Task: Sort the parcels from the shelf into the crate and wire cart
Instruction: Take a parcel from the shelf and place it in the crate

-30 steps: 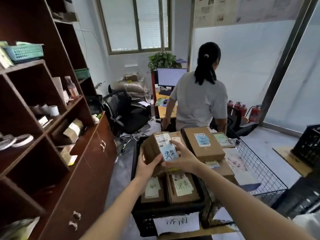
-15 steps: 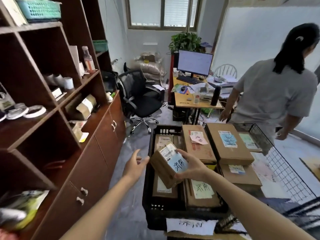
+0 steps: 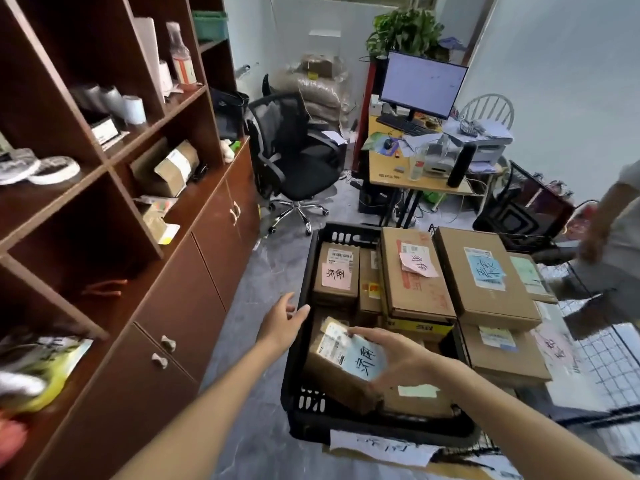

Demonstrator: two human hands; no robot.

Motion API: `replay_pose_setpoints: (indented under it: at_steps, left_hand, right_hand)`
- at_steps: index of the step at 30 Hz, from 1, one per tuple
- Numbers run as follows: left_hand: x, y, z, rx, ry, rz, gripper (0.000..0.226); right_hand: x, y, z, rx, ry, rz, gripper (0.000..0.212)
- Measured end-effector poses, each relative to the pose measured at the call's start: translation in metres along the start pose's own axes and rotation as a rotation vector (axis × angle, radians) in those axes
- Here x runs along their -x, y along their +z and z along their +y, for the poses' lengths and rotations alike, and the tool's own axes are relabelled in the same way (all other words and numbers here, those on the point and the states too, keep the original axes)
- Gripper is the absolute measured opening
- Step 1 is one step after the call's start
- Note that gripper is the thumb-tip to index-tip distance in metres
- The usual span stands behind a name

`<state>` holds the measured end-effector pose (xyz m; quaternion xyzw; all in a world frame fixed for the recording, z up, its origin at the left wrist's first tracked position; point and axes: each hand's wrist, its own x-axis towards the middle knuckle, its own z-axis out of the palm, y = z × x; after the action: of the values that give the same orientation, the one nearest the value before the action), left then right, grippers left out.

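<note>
My right hand (image 3: 398, 355) grips a small brown parcel (image 3: 332, 368) with a blue handwritten label, low inside the near end of the black crate (image 3: 304, 282). My left hand (image 3: 282, 322) hovers with relaxed fingers just outside the crate's left rim and holds nothing. Several labelled cardboard parcels fill the crate, among them a small box with a pink note (image 3: 336, 275) and a large flat box (image 3: 414, 271). The wire cart (image 3: 595, 368) stands right of the crate and carries a big box with a blue label (image 3: 485, 275). On the brown shelf (image 3: 104, 161), more parcels (image 3: 173, 166) remain.
A black office chair (image 3: 294, 150) stands beyond the crate, with a desk and monitor (image 3: 422, 84) behind it. Another person (image 3: 613, 237) stands at the right edge beside the cart. Cabinet doors (image 3: 207, 251) line the left. Grey floor lies between the shelf and the crate.
My right hand has lowered the parcel into the near end of the crate. My left hand let go of it and moved left to the crate's rim. The view tilted down and left.
</note>
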<state>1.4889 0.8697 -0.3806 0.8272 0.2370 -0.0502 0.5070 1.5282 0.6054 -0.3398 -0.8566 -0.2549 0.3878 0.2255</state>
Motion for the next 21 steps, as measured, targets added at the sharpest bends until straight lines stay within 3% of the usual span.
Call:
replay_pose_setpoints:
  at_steps: [6, 16, 21]
  left_hand:
    - [0.014, 0.021, -0.004, -0.003, -0.047, 0.051, 0.058]
    - [0.039, 0.047, -0.015, -0.015, -0.132, 0.192, 0.057]
    - [0.043, 0.048, -0.02, -0.028, -0.162, 0.201, 0.059]
  right_hand:
    - [-0.013, 0.014, 0.003, 0.323, -0.107, -0.118, 0.106]
    - [-0.04, 0.05, 0.025, 0.428, -0.281, -0.092, 0.102]
    - [-0.054, 0.055, 0.032, 0.346, -0.301, -0.083, 0.099]
